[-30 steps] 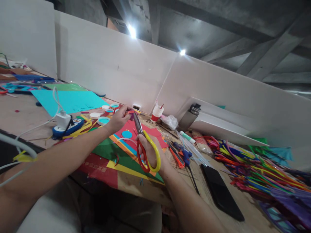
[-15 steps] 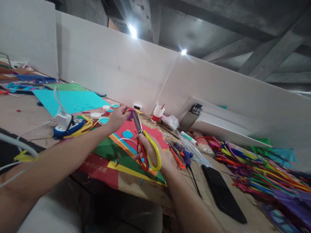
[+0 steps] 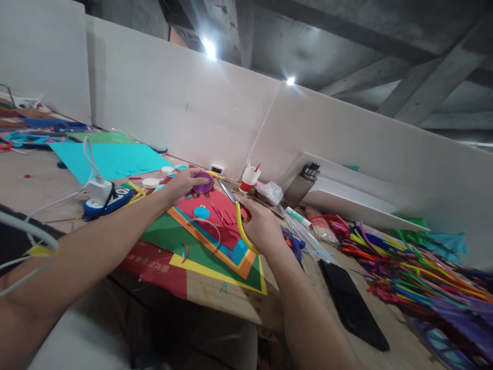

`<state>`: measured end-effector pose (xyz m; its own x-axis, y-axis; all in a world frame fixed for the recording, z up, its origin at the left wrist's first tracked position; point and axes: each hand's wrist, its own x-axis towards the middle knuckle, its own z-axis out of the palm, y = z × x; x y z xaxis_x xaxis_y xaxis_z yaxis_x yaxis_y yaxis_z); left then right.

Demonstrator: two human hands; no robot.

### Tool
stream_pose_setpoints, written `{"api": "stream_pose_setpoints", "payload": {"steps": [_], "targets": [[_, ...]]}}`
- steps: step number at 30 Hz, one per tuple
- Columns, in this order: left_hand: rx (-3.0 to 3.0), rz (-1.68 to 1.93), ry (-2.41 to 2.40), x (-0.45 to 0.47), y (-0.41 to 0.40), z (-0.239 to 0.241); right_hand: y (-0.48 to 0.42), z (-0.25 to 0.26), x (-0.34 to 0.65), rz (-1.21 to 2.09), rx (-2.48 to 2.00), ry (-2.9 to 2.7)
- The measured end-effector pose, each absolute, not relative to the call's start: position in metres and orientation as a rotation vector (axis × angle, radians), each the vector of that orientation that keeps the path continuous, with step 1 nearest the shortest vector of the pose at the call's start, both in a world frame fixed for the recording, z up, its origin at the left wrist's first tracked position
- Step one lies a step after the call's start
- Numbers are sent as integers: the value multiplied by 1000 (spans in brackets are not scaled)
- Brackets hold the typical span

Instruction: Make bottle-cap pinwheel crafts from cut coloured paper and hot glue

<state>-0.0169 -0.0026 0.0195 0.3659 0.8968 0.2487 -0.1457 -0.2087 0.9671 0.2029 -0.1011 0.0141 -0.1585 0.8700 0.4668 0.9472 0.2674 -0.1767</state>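
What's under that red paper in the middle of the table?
A blue sheet, orange sheet, green sheet and yellow sheet peek out beneath the red paper; how far each reaches under is covered.

There are two hands, a left hand (image 3: 185, 184) and a right hand (image 3: 262, 228). The surface (image 3: 231, 298) carries one pair of scissors (image 3: 241, 226), one purple disc (image 3: 203, 182), one paper cup (image 3: 249, 179), one metal flask (image 3: 302, 184), one black phone (image 3: 352, 308), one teal sheet (image 3: 111, 159) and at least three white lids (image 3: 150, 182). The pipe cleaners (image 3: 404, 277) at right are too many to count.
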Motion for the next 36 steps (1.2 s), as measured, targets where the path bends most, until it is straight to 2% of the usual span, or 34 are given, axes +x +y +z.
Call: {"api": "stream_pose_setpoints", "payload": {"steps": [18, 36], "targets": [[1638, 1026, 689, -22, -5, 24, -102, 13, 201, -357, -1739, -2170], [1459, 978, 693, -19, -4, 21, -93, 6, 202, -399, -1692, -2239]]}}
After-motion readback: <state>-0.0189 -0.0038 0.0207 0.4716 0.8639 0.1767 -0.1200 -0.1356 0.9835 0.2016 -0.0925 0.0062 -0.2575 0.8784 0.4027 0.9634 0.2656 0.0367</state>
